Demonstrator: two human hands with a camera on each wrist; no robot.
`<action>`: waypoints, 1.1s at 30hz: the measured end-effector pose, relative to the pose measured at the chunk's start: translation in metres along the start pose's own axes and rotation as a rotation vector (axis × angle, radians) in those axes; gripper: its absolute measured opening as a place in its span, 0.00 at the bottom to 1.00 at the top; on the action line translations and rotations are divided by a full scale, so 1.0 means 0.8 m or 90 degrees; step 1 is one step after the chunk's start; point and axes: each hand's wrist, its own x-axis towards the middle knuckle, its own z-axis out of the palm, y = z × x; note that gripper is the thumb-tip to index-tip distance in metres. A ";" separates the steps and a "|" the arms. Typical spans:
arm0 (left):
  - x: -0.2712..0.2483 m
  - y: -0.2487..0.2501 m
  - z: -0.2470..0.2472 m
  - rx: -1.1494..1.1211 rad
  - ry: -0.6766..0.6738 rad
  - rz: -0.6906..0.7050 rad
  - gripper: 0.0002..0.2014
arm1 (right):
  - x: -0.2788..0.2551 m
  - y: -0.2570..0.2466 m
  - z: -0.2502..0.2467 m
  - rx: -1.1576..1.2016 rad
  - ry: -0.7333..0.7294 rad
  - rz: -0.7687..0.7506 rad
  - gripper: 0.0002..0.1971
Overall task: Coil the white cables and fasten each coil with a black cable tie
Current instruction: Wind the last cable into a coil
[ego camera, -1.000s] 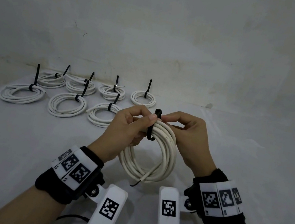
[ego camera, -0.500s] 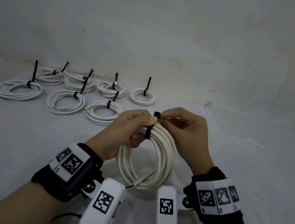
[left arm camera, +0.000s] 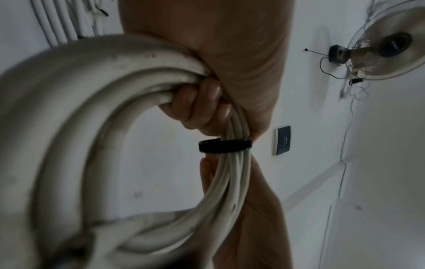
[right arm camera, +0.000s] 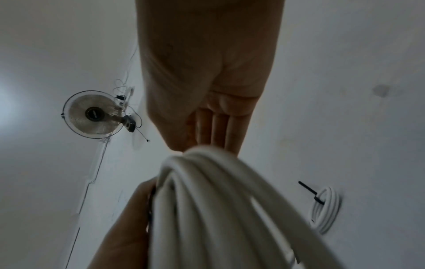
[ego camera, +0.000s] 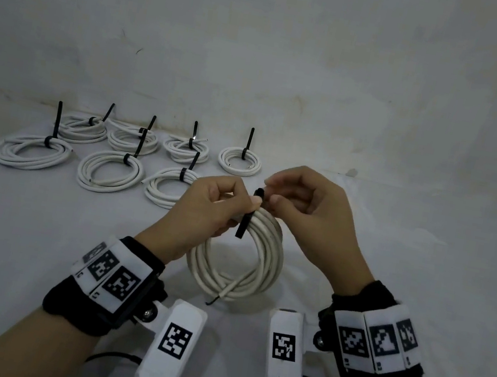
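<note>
I hold a white cable coil (ego camera: 236,266) upright above the table between both hands. My left hand (ego camera: 238,201) grips the top of the coil, fingers (left arm camera: 202,102) curled round the strands. A black cable tie (ego camera: 247,218) loops round the strands right beside that grip and shows as a closed band (left arm camera: 225,145) in the left wrist view. My right hand (ego camera: 271,190) pinches the tie's upper end between thumb and forefinger. In the right wrist view the coil (right arm camera: 218,209) fills the lower half and hides the tie.
Several tied white coils (ego camera: 110,175) lie in two rows at the table's back left, their black tie tails sticking up; one coil (right arm camera: 326,209) also shows in the right wrist view. White cloth (ego camera: 409,266) covers the table. A wall stands behind, and a wall fan (left arm camera: 391,45) hangs high up.
Both hands and the coil stayed almost in place, drifting slightly left. The right hand's fingers have shifted a little at the tie's upper end.
</note>
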 end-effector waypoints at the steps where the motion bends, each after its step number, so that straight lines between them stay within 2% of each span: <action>1: -0.001 0.000 0.000 0.025 0.000 0.006 0.17 | 0.000 -0.001 0.000 0.002 -0.001 0.004 0.06; 3: -0.002 -0.001 0.002 0.053 -0.006 0.012 0.16 | -0.001 -0.002 0.001 -0.024 0.006 0.004 0.01; 12: -0.002 -0.008 0.009 0.063 0.010 0.011 0.16 | 0.002 0.009 0.008 -0.230 0.035 -0.040 0.06; 17: -0.005 -0.009 0.016 0.070 -0.007 0.002 0.13 | 0.006 0.003 -0.008 -0.155 0.150 -0.015 0.10; 19: -0.006 -0.010 0.016 0.076 0.004 0.011 0.10 | 0.006 0.002 -0.012 -0.143 0.129 0.018 0.06; 22: -0.004 -0.007 0.012 0.051 0.045 0.040 0.08 | 0.004 0.003 -0.003 -0.118 0.029 0.063 0.02; 24: -0.004 -0.006 0.011 0.066 0.045 0.055 0.07 | 0.002 0.003 0.003 -0.103 0.012 0.055 0.05; 28: -0.003 -0.013 0.010 0.086 0.039 0.046 0.05 | 0.000 0.006 0.006 -0.084 0.045 0.034 0.02; 33: -0.003 -0.013 0.017 0.057 0.025 0.003 0.07 | 0.002 0.007 0.002 -0.154 0.156 -0.038 0.07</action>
